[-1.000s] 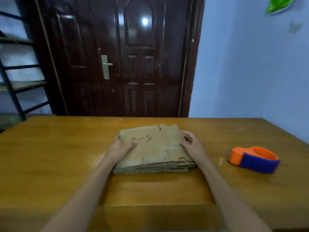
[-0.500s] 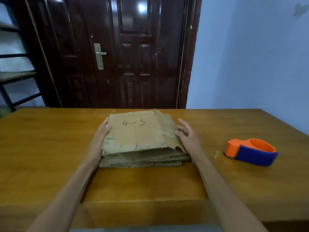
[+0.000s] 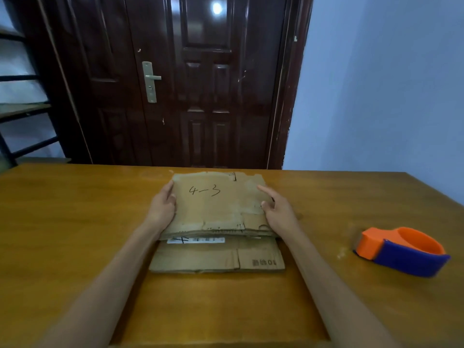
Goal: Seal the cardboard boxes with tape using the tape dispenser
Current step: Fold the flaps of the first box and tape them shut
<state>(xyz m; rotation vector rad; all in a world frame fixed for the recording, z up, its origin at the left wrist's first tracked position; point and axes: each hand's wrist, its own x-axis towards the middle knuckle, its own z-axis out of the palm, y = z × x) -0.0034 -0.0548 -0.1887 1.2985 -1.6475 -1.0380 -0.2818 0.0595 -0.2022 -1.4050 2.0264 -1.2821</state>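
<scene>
A stack of flattened cardboard boxes (image 3: 216,204), the top one marked "4-3", sits at the middle of the wooden table (image 3: 75,234). My left hand (image 3: 163,207) grips its left edge, with the thumb on top. On the stack's right edge, my right hand (image 3: 278,212) holds on with the index finger stretched over the top. The stack is raised and shifted back off a bottom flattened box (image 3: 200,257), which has a white label strip and lies flat nearer me. The orange and blue tape dispenser (image 3: 401,249) rests on the table to the right, apart from both hands.
A dark wooden door (image 3: 200,84) stands behind the table's far edge. A black metal shelf (image 3: 22,109) is at the far left and a pale blue wall at the right. Bare tabletop lies left of the boxes and between them and the dispenser.
Both hands have raised the upper flattened boxes and moved them away from me, uncovering the bottom box with its label. The dispenser has stayed put.
</scene>
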